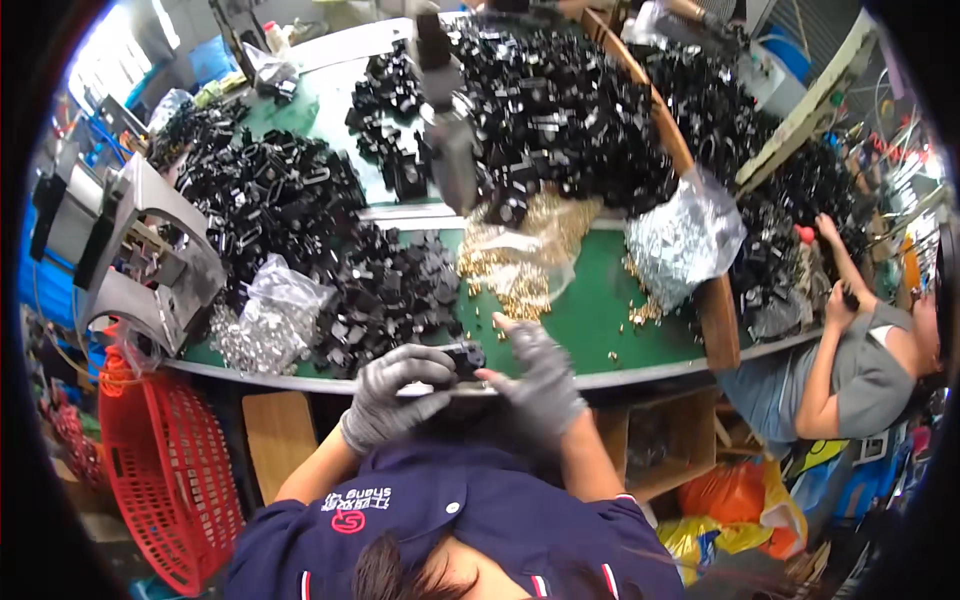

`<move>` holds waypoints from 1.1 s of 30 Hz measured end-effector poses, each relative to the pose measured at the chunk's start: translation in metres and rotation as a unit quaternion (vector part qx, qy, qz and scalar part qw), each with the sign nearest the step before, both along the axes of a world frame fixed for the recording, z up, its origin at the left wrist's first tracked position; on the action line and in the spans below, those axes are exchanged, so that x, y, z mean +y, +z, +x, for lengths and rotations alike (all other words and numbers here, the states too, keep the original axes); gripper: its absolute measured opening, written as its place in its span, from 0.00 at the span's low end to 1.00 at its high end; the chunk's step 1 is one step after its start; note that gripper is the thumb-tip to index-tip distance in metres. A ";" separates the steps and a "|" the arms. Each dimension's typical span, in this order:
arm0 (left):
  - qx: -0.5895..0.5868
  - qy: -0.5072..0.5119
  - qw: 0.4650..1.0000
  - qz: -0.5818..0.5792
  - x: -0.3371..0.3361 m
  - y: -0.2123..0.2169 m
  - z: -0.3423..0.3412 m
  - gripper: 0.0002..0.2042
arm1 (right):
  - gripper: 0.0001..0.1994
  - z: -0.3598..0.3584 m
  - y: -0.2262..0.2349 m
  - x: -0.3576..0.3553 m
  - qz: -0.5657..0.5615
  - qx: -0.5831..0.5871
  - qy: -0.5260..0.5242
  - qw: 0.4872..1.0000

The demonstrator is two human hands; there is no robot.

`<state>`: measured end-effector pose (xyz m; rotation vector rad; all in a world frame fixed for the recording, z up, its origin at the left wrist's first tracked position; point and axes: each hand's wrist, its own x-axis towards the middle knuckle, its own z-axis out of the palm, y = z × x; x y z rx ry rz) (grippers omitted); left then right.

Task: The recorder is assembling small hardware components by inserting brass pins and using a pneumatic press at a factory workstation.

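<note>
My left hand, in a grey glove, is closed around a small black plastic part at the table's front edge. The part's exact shape is partly hidden by the fingers. Just to its right, my right hand wears a matching glove with bare fingertips showing. Its thumb points at the black part and its forefinger reaches up, apart from the thumb, with nothing visible between them. Beyond the hands lies a plastic bag of small brass-coloured pieces, some spilled onto the green table top.
Black plastic parts are heaped across the back and left. Bags of silvery pieces lie on both sides. A wooden divider stands right, a grey machine left, a red basket below it. A co-worker works at right.
</note>
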<state>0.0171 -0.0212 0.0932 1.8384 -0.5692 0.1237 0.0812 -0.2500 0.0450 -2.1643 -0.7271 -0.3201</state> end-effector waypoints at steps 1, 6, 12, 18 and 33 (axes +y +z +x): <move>-0.013 0.060 0.998 -0.003 0.006 -0.002 0.004 0.12 | 0.37 0.003 0.000 0.018 -0.040 -0.013 -0.015 0.999; -0.067 0.189 0.980 0.012 0.022 -0.036 0.023 0.11 | 0.36 0.022 -0.011 0.060 -0.177 0.093 0.022 0.980; -0.116 0.213 0.969 0.051 0.008 -0.061 0.031 0.12 | 0.32 0.038 -0.034 0.053 0.052 0.049 0.122 0.990; -0.072 0.244 0.967 0.000 0.006 -0.062 0.036 0.12 | 0.27 0.033 -0.012 0.034 0.091 0.190 0.081 0.974; -0.125 0.233 0.962 0.071 -0.014 -0.059 0.048 0.09 | 0.20 0.010 -0.044 0.041 0.114 0.124 0.018 0.986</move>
